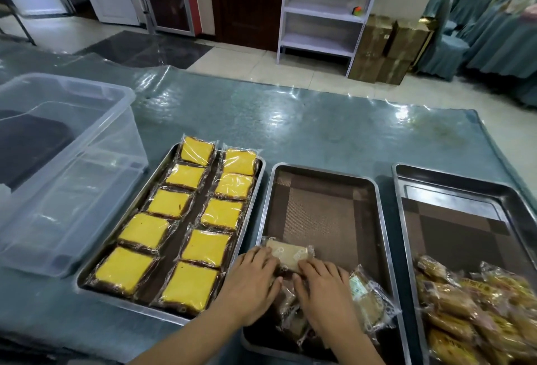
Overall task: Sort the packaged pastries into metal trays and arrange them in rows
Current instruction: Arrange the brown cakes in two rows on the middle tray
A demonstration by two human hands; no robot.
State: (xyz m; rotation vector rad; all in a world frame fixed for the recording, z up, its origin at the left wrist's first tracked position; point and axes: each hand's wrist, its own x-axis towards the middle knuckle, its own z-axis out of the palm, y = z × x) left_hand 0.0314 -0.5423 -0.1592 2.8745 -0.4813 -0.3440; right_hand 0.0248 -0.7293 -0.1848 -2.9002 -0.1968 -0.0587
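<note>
Three metal trays stand side by side on the table. The left tray holds ten yellow cakes in two rows of five. One clear bin stands beside it. The wrapped pastries heaped in the right tray cannot be counted.

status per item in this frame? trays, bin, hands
Left tray: full, ten yellow pastries in two rows.
Middle tray: mostly bare liner, a few packs at the near end.
Tan pack: flat in the middle tray, under both hands.
Right tray: far half bare, loose pile of golden pastries at the near end.
Clear bin: open, no lid.
Left hand: on the tan pack.
Right hand: on the tan pack.
</note>
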